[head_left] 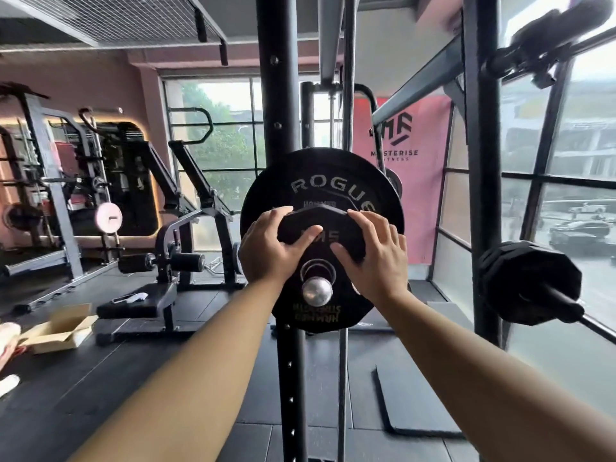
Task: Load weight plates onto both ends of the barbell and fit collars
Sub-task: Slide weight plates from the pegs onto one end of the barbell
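Note:
A large black Rogue plate [316,181] hangs on the barbell sleeve, whose silver end [317,291] points at me. In front of it I hold a small black polygonal plate [321,225], raised above the sleeve end and off it. My left hand [266,248] grips its left edge, fingers over the top and thumb on its face. My right hand [373,255] grips the right edge the same way. No collar is visible.
A black rack upright [276,95] stands just behind the plates. At the right, another black plate [530,281] sits on a bar beside the window. Gym machines [186,228] and an open cardboard box [63,328] lie to the left on the dark floor.

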